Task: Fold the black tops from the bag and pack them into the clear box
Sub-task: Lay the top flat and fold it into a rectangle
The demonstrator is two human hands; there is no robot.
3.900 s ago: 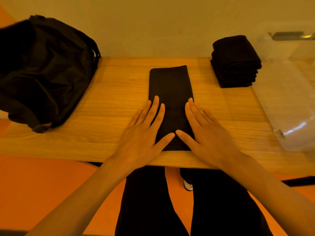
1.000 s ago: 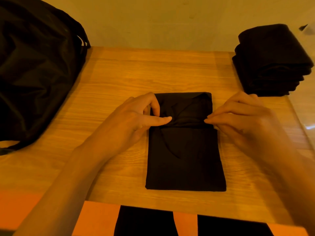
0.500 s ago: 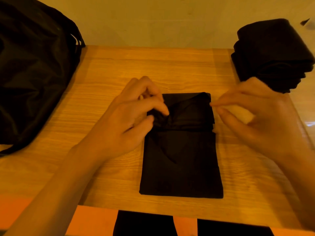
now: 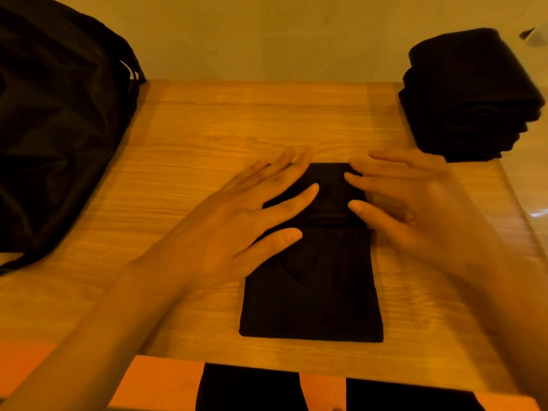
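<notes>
Far left: black bag point(image 4: 59, 129), slumped over the edge of the tabletop point(image 4: 237, 120), well apart from the work.

Next, left hand point(image 4: 237, 226): grip apart, fingers straight and spread, clamped on nothing, fingertips over the left side of the far end of the black top point(image 4: 311, 292).

Lies flat at the tabletop's middle, folded to a narrow strip, long axis running straight away from the body, near end close to the front edge. Shows a doubled band across the far end (a fold already turned over, by the look of it), right where both hands sit.

Right hand point(image 4: 415, 209): blurred, grip likewise apart, fingers straight, reaching in over the right side of that same far end. Touching the cloth or just above it: cannot tell.

From both grips, then, the free length lies toward the body, not sideways. Probably calls for pressing the band flat, then another fold along that axis. Equally near, both hands, one per long edge.

Further right, at the back corner: stack of folded tops point(image 4: 468, 96), near the right hand, well apart from the left. At the far right margin, a pale see-through surface with a glint, probably the clear box point(image 4: 533, 188).
</notes>
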